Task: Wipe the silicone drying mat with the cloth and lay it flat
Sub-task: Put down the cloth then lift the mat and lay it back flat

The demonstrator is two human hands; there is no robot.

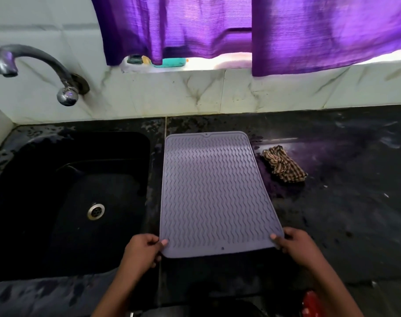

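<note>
A grey-lilac silicone drying mat [212,191] with wavy ridges lies spread out on the black counter, right of the sink. My left hand [143,248] pinches its near left corner, thumb on top. My right hand [294,243] pinches its near right corner the same way. A crumpled brown-and-cream checked cloth [283,165] sits on the counter just beyond the mat's right edge, apart from both hands.
A black sink [64,156] with a steel drain lies to the left, under a curved metal tap [35,67]. The wet black counter [345,202] stretches right. Purple curtains [286,30] hang over the window sill. A red object [309,303] shows at the bottom edge.
</note>
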